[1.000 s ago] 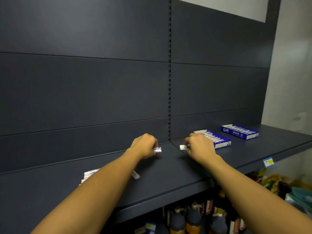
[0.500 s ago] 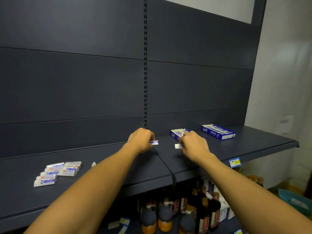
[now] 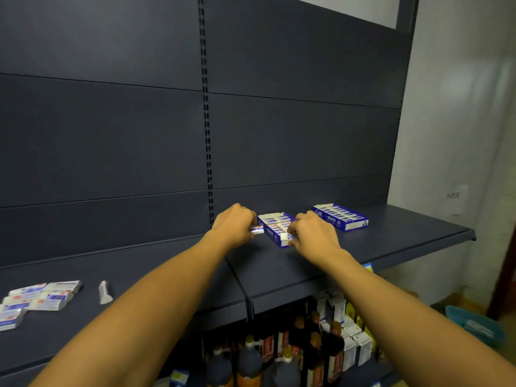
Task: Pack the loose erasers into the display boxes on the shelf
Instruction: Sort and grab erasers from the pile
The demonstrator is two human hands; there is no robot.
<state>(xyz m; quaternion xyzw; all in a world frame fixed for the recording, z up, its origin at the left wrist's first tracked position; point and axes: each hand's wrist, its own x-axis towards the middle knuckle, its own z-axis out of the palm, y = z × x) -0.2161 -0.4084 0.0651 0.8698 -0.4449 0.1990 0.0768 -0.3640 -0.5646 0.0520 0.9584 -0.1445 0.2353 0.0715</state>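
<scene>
Since a second ago both hands have come from the bare shelf [image 3: 391,241] to the near box [image 3: 275,229]. The left hand [image 3: 233,226] pinches an eraser [image 3: 257,229] at the box's 9 o'clock side. The right hand [image 3: 312,233] pinches a second eraser [image 3: 285,237] at the box's 5 o'clock corner, so packing should come next. The far box [image 3: 340,217] at 2 o'clock looks full. Loose erasers [image 3: 39,298] wait at 8 o'clock, cut by the frame edge. Fingertips are hidden behind the knuckles.

Both arms outstretched, left hand [image 3: 233,225] and right hand [image 3: 312,235] curled, pinching.
</scene>
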